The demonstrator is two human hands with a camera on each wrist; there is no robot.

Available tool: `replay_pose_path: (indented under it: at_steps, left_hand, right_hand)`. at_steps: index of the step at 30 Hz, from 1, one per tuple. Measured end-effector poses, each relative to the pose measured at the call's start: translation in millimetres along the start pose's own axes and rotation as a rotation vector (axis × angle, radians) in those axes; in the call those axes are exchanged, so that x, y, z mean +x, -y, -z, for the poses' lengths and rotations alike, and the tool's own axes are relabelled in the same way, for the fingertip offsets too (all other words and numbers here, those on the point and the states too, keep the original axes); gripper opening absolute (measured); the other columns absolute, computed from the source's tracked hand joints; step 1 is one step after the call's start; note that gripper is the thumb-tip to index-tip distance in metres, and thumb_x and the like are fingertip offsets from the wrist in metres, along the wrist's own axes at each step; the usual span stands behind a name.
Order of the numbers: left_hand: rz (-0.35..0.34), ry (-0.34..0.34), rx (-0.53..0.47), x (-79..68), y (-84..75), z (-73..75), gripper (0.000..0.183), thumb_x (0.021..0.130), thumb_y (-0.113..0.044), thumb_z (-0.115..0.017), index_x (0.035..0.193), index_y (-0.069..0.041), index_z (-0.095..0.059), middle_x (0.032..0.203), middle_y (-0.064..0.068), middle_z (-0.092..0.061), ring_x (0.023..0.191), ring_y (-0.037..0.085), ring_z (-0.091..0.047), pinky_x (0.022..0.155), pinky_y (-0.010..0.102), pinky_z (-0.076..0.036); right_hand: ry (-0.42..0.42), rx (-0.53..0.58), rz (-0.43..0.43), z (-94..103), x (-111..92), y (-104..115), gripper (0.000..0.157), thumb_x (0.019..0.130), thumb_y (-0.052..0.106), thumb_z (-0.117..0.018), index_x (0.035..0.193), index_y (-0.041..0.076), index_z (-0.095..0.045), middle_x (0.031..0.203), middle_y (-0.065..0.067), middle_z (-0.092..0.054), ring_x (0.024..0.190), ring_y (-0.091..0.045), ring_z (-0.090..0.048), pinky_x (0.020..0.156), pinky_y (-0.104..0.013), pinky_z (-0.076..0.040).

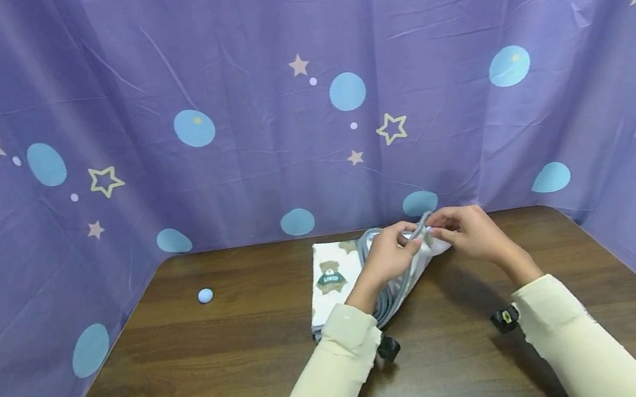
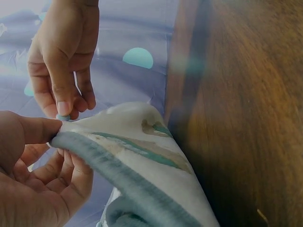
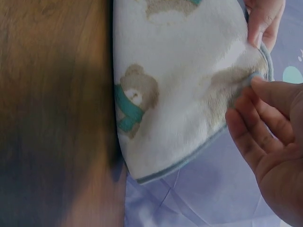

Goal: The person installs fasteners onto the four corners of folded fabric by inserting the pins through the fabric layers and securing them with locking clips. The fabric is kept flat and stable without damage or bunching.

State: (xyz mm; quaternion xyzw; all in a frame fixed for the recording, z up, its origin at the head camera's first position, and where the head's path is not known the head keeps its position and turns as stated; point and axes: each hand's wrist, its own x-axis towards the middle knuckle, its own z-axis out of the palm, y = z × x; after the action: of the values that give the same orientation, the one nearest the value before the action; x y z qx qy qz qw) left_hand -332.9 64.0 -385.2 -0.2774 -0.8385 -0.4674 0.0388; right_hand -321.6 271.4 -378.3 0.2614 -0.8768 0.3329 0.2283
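A white blanket (image 1: 330,277) with bears printed on it and grey-blue edging lies folded toward the back of the table. Its far right corner is lifted. My left hand (image 1: 390,254) pinches the blanket's edging between thumb and finger, plainly seen in the left wrist view. Opposite it, my right hand (image 1: 469,232) pinches a small light-blue piece (image 2: 62,117) against the cloth, close to the left fingertips. In the right wrist view, the same blue piece (image 3: 255,74) shows only partly past the thumb. Its full shape is hidden by the fingers.
A small light-blue round object (image 1: 205,296) lies on the wooden table (image 1: 210,381), left of the blanket. A purple curtain (image 1: 263,179) with stars and blue spots hangs behind the table and along both sides.
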Motion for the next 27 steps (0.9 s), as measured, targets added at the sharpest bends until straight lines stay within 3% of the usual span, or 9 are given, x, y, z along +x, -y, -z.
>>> replay_pose_path:
  at_steps: [6,9,15,19,22,27]
  left_hand:
    - [0.003,0.005,0.017,-0.1,0.5,0.2,0.027,0.099,-0.018,-0.067,0.125,-0.007,-0.070,0.091,0.006,-0.073,0.075,0.008,-0.061,0.068,0.020,-0.050]
    - [0.011,0.003,0.005,0.2,1.2,0.1,0.027,0.099,-0.017,-0.068,0.124,-0.007,-0.070,0.090,0.006,-0.073,0.073,0.007,-0.060,0.066,0.020,-0.050]
    - [0.024,-0.007,-0.028,0.1,1.2,1.1,0.026,0.098,-0.015,-0.069,0.123,-0.006,-0.070,0.086,0.006,-0.072,0.066,0.007,-0.058,0.059,0.020,-0.048]
    - [0.032,0.004,-0.029,-0.2,1.5,2.1,0.027,0.098,-0.015,-0.068,0.124,-0.007,-0.070,0.086,0.006,-0.072,0.066,0.008,-0.058,0.058,0.020,-0.048]
    - [0.033,0.013,-0.035,-0.1,2.1,2.2,0.027,0.099,-0.016,-0.068,0.124,-0.007,-0.070,0.086,0.006,-0.072,0.066,0.008,-0.059,0.058,0.021,-0.049]
    - [0.050,0.043,-0.093,-0.3,3.0,0.9,0.027,0.099,-0.014,-0.068,0.124,-0.005,-0.069,0.084,0.006,-0.071,0.057,0.010,-0.059,0.052,0.024,-0.053]
  right_hand:
    - [-0.018,-0.043,-0.080,-5.3,1.1,1.8,0.009,0.091,0.005,-0.078,0.099,0.002,-0.075,0.090,-0.008,-0.077,0.081,-0.022,-0.074,0.070,-0.034,-0.060]
    - [-0.049,-0.048,-0.077,-7.1,0.3,1.5,0.012,0.089,0.004,-0.079,0.099,0.000,-0.073,0.090,-0.010,-0.076,0.081,-0.026,-0.074,0.072,-0.041,-0.061]
    - [-0.164,-0.108,-0.028,-9.0,0.4,-1.1,0.040,0.081,0.005,-0.087,0.112,-0.006,-0.065,0.101,-0.024,-0.071,0.092,-0.042,-0.071,0.081,-0.055,-0.058]
    - [-0.152,-0.131,-0.017,-7.8,1.5,-3.1,0.053,0.081,0.007,-0.088,0.127,-0.006,-0.063,0.114,-0.027,-0.070,0.104,-0.045,-0.068,0.090,-0.057,-0.055]
    - [-0.117,-0.136,0.011,-6.5,1.0,-4.0,0.049,0.083,0.007,-0.085,0.126,-0.004,-0.066,0.117,-0.025,-0.071,0.107,-0.043,-0.068,0.092,-0.058,-0.054]
    - [-0.118,-0.140,0.084,-6.3,0.0,-4.9,0.031,0.082,0.003,-0.085,0.111,-0.001,-0.074,0.103,-0.015,-0.075,0.092,-0.032,-0.071,0.080,-0.050,-0.056]
